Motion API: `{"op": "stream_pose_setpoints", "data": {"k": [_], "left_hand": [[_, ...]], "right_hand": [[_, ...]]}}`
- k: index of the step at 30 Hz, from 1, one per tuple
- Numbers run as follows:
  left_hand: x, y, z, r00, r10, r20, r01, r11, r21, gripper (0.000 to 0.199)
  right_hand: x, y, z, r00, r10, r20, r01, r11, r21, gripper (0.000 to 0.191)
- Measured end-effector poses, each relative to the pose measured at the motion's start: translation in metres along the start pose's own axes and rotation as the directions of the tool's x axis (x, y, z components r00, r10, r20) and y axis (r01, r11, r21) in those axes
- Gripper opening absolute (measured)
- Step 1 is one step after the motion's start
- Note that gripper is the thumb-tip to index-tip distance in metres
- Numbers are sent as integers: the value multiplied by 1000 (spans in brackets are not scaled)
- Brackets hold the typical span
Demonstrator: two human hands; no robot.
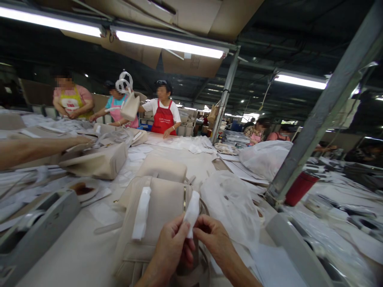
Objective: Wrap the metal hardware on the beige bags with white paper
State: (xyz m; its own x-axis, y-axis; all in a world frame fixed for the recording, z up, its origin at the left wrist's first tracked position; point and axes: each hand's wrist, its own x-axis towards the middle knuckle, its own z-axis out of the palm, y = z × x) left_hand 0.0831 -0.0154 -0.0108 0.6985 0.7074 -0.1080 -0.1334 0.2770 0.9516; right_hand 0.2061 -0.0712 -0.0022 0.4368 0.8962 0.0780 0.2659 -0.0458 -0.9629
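Note:
A beige bag lies on the table right in front of me, a gold zipper along its right side. One strap on it is wrapped in white padding. A second white wrapped strip stands up over the bag's right edge. My left hand pinches this strip between thumb and fingers. At the strip's right side my right hand has its thumb and fingertips pressed together; what lies between them is too small to make out.
Tape dispensers stand at left and right. A clear plastic bag lies right of the beige bag. Another beige bag sits left, near a person's arm. A metal post rises at right. Several co-workers stand across the table.

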Motion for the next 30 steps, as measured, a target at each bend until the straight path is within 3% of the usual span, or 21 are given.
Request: {"op": "stream_pose_setpoints", "data": {"k": [6,9,11,13,15,20,24,27,30], "left_hand": [[-1,-3,0,999,42,0,-42,998,56,77],[-1,-3,0,999,42,-18,-41,998,57,88],[-2,-4,1,999,35,-18,-34,998,53,99],[-2,-4,3,999,41,-8,-41,998,51,106],[-2,-5,4,999,53,-6,-53,998,36,112],[-1,-2,-1,999,14,34,-10,995,-99,122],[-1,4,-4,995,-34,97,54,977,-207,122],[-2,4,-3,987,-41,153,80,961,-263,121],[0,-1,-3,978,-34,207,95,951,-294,114]], "right_hand": [[-10,-10,7,968,214,134,-244,928,280,20],[-8,-11,9,943,259,212,-330,821,466,28],[-4,-8,10,909,270,318,-412,703,579,28],[1,-3,9,861,241,448,-496,589,638,29],[6,4,9,832,188,523,-533,534,656,33],[14,21,12,862,70,502,-466,502,729,42],[18,28,16,851,0,526,-469,453,759,37],[20,26,17,820,-76,567,-495,400,771,32],[23,23,16,754,-161,637,-533,419,735,30]]}}
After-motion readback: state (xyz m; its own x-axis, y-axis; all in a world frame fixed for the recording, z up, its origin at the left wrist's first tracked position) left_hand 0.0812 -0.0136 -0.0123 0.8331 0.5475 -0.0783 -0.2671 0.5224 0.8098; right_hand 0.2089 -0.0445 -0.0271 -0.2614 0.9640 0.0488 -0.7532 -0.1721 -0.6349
